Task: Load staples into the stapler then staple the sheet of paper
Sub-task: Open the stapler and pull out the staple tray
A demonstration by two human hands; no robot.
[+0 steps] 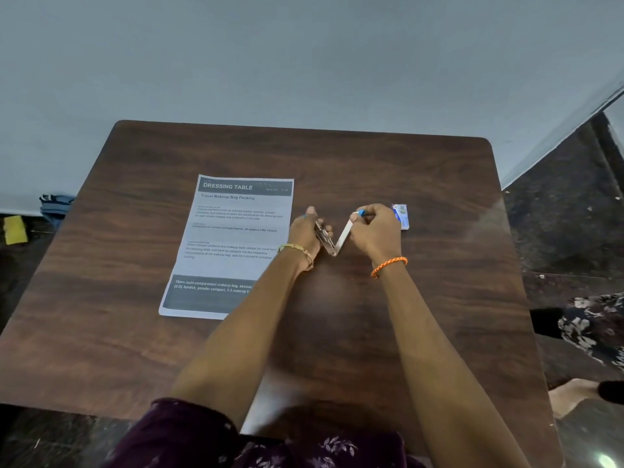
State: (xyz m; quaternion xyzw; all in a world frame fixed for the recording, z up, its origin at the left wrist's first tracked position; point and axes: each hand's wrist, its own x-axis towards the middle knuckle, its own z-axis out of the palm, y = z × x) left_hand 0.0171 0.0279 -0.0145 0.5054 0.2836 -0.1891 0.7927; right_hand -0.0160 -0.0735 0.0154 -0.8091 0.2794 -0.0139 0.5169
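While hinged wide in a V at mid worktop (405,184): stapler (332,239) gripped by both hands.

Left hand (305,233) clenched on the metal base arm, right hand (378,231) pinching the white top arm; hinge pointing near, both arms running far. Staple box (400,216) just right of the right hand, so likely the nearer reach. Printed sheet of paper (233,244) flat at left, just beside the left hand.

You face a dark wood table (422,184). At nine o'clock, on the floor, sits a yellow sponge (14,230) beside blue cloth (54,206).
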